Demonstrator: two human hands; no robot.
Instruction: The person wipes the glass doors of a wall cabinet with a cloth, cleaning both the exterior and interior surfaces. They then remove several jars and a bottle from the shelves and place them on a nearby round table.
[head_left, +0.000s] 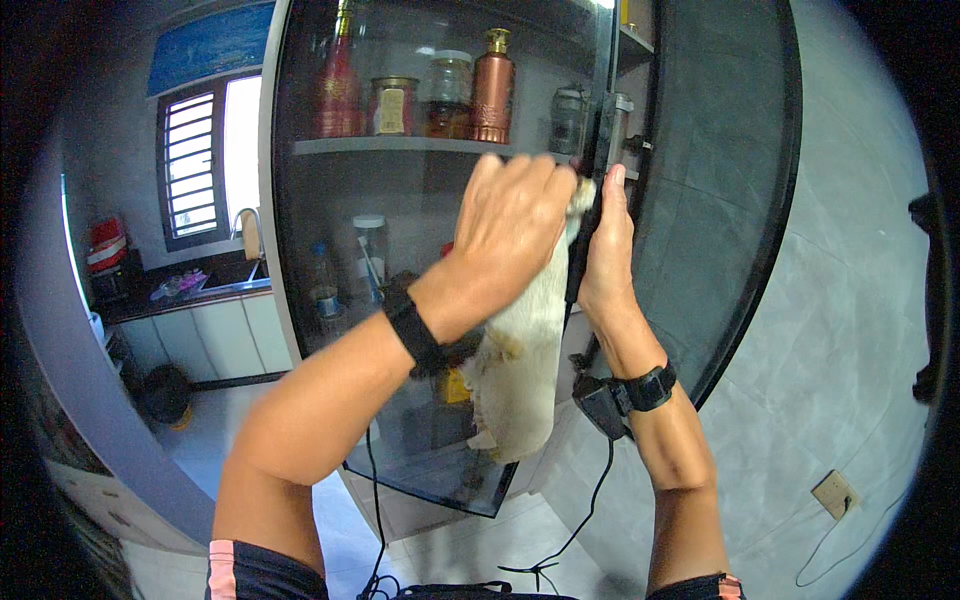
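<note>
My left hand (514, 217) is closed around the upper end of a worn, whitish cloth (525, 360), which hangs down with brown stains on it. It is raised close to the dark-framed edge of a glass cabinet door (585, 247). On the other side of that frame, my right hand (611, 240) lies upright against it, thumb pointing up; its fingers are mostly hidden behind the frame. Both wrists wear black bands, the right one with a black device.
Behind the glass, a shelf (420, 146) holds a red bottle (339, 90), a copper-coloured bottle (493, 90) and jars. Black cables (600, 487) hang beside my arms. A wall socket (834, 493) is at the lower right; a sink counter (217, 289) stands at the left.
</note>
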